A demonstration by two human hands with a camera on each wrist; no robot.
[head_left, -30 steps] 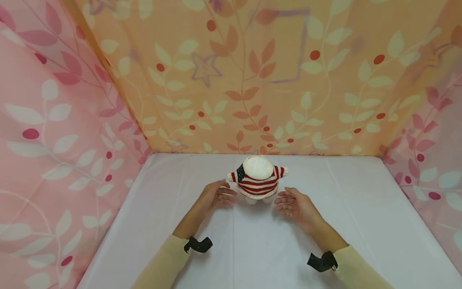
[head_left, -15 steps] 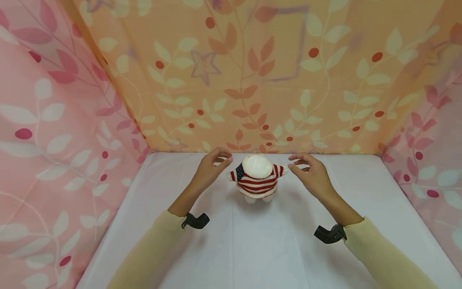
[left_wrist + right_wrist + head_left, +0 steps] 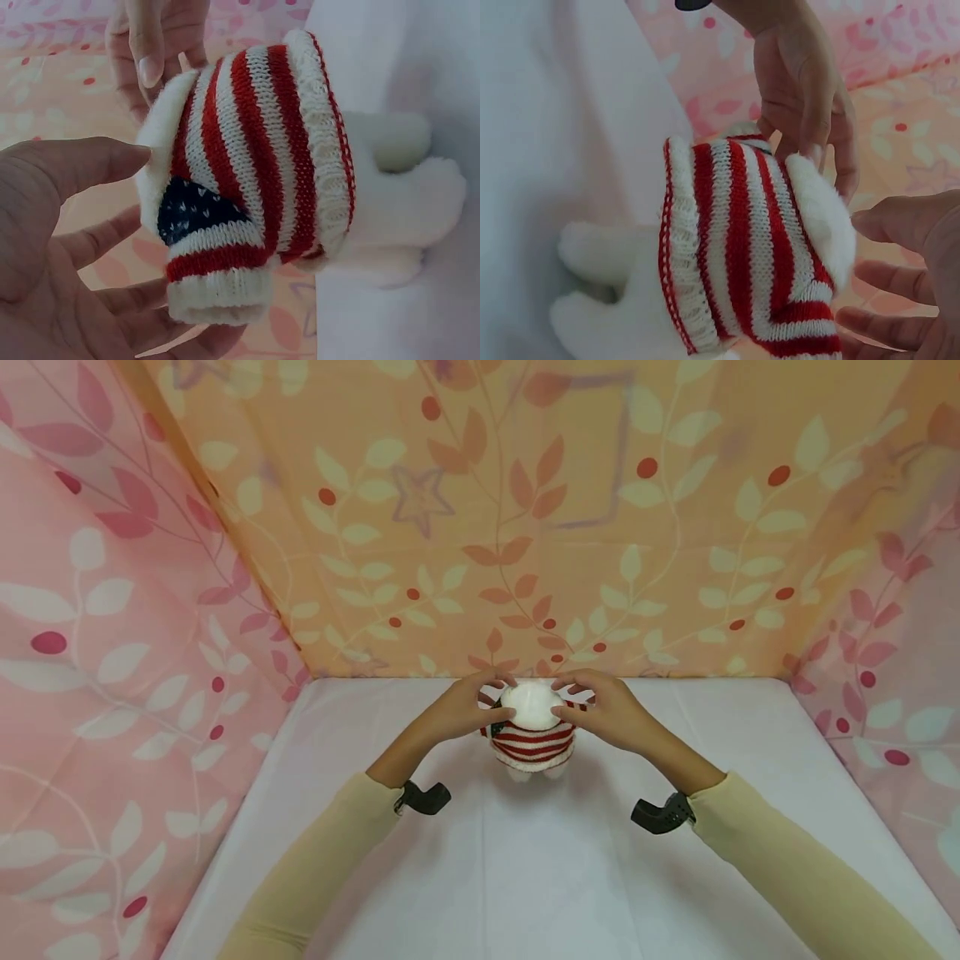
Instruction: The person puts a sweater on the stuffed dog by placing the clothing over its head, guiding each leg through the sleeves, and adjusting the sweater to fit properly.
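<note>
A white plush toy (image 3: 531, 704) in a red-and-white striped knitted sweater (image 3: 532, 747) stands on its short legs on the table. In the left wrist view a navy patch (image 3: 196, 211) with white flecks lies near one sleeve. My left hand (image 3: 461, 707) is beside the toy's rounded white top, its thumb tip at the edge and its fingers spread behind the sleeve. On the other side my right hand (image 3: 613, 710) mirrors it, thumb tip against or very near the white top. Both hands' fingers are relaxed and bent, not closed round the toy.
A white cloth (image 3: 555, 877) covers the table. Behind it hangs an orange leaf-patterned curtain (image 3: 360, 568), and a pink patterned curtain (image 3: 90, 710) closes in the left side, with another at the right. Each wrist carries a black camera mount (image 3: 427, 798).
Both hands have risen from low beside the toy, swung outward around its sleeves, then come inward to either side of its white top. The toy stays in place.
</note>
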